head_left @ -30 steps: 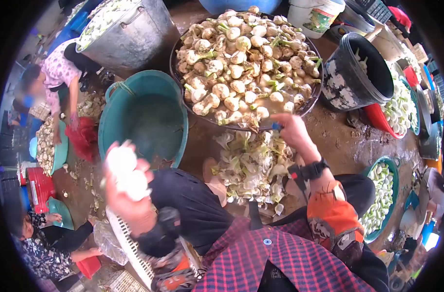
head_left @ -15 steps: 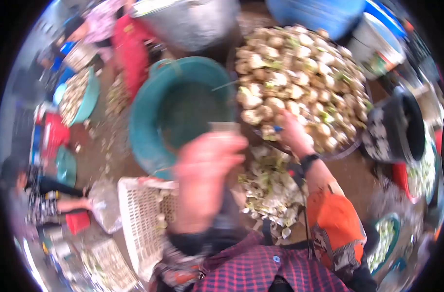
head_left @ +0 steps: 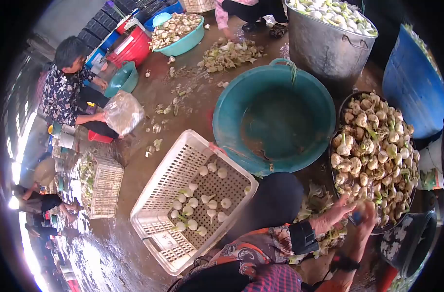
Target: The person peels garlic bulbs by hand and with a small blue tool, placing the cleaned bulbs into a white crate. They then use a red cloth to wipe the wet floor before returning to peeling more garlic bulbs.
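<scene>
My left hand (head_left: 332,217), in a dark cuff, reaches right over the near edge of the garlic heap, fingers stretched out and apart. Close beside it my right hand (head_left: 364,223), with a dark band on the wrist, has curled, blurred fingers. A small blue thing (head_left: 357,217) shows at my right hand; its kind and whatever else is held cannot be made out. Brownish garlic bulbs (head_left: 373,151) fill a wide dark basin (head_left: 334,187) under and beyond the hands. Leafy garlic peelings (head_left: 315,200) lie below my left hand, partly covered by the arm.
A white plastic crate (head_left: 170,170) holds several peeled garlic bulbs (head_left: 187,210). Beyond it stands a large teal tub (head_left: 224,119). A metal bucket (head_left: 324,51), a blue barrel (head_left: 412,82) and a dark bucket (head_left: 402,243) surround the basin. A person (head_left: 66,92) crouches left with a plastic bag (head_left: 123,113).
The view has swung left, bringing the crate and a co-worker into fuller sight. My left hand has moved from over the teal tub's edge to beside my right hand at the garlic.
</scene>
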`<state>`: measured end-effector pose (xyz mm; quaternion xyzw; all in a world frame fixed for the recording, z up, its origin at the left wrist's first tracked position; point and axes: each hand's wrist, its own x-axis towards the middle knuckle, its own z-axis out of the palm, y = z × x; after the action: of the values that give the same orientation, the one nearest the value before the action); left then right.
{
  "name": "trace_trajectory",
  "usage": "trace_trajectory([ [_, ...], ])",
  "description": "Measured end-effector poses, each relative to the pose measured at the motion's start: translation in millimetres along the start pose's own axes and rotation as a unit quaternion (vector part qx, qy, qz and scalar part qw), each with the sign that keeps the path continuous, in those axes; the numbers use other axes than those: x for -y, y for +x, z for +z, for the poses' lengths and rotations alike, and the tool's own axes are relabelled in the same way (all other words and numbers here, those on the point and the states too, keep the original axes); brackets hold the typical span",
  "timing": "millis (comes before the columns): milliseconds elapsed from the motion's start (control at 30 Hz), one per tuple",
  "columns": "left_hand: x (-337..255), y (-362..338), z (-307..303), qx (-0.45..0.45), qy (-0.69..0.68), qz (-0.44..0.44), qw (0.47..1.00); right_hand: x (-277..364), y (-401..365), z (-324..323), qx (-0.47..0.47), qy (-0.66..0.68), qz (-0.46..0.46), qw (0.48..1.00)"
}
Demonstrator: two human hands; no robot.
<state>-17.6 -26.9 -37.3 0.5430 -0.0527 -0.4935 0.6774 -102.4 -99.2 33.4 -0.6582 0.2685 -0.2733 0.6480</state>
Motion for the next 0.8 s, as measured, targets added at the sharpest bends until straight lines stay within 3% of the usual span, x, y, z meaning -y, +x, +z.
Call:
trace_trajectory([
  [33, -42.5, -28.7, -1.7, 0.091, -0.123, -0.067, 0.986, -3.7, -17.0, -5.4, 0.017, -0.09, 0.049, 0.995],
  [67, -68.1, -46.1, -2.9, 0.182, -0.242, -0.133, 0.944, -1.2, -28.7, -5.5, 0.016, -0.077, 0.035, 0.996],
  [100, -65.0, -46.3, -2.8, 0.177, -0.201, -0.116, 0.956, 2.2, -36.1, -5.2, 0.017, -0.064, 0.021, 0.998],
  [167, -44.4, -40.7, -3.0, 0.167, -0.117, -0.082, 0.976, 26.1, -37.4, -2.5, -0.044, 0.121, -0.018, 0.992],
  [200, -32.8, -34.0, -3.6, 0.175, 0.012, -0.021, 0.984, 27.1, -34.8, -2.5, -0.067, 0.139, 0.042, 0.987],
  [233, -25.8, -38.4, -0.9, 0.133, 0.12, 0.109, 0.978, 23.8, -33.6, -3.2, -0.09, 0.156, 0.101, 0.978],
  [267, -22.2, -43.2, 1.6, 0.086, 0.222, 0.241, 0.941, 13.1, -33.0, 4.7, -0.119, 0.162, 0.091, 0.975],
  [300, -26.2, -47.8, 3.2, 0.033, 0.315, 0.366, 0.875, 2.7, -28.5, -1.9, -0.068, 0.001, 0.058, 0.996],
  [367, -35.7, -54.1, 2.3, 0.074, 0.259, 0.339, 0.901, 2.8, -29.4, 18.4, -0.107, -0.127, -0.002, 0.986],
  [433, -42.1, -57.6, -2.1, 0.118, 0.217, 0.282, 0.927, 21.3, -34.4, 40.8, -0.101, -0.065, -0.049, 0.992],
  [567, -40.0, -52.4, -7.3, 0.167, 0.192, 0.26, 0.932, 31.7, -47.6, 33.0, -0.055, -0.05, -0.052, 0.996],
  [600, -38.4, -52.4, -7.7, 0.149, 0.208, 0.298, 0.92, 33.9, -50.3, 29.5, -0.04, -0.054, -0.06, 0.996],
  [633, -37.1, -53.4, -6.5, 0.175, 0.18, 0.256, 0.933, 36.5, -51.6, 26.7, -0.024, -0.056, -0.069, 0.996],
  [667, -36.9, -54.3, -7.1, 0.2, 0.154, 0.215, 0.943, 41.7, -51.5, 23.0, -0.051, -0.134, 0.018, 0.989],
  [767, -20.1, -40.3, -2.5, 0.277, -0.016, 0.146, 0.95, 5.3, -53.9, 1.0, -0.131, -0.123, -0.081, 0.98],
  [800, -29.2, -42.4, -5.4, 0.323, -0.093, 0.027, 0.941, 8.2, -52.5, -0.8, -0.149, -0.141, -0.055, 0.977],
])
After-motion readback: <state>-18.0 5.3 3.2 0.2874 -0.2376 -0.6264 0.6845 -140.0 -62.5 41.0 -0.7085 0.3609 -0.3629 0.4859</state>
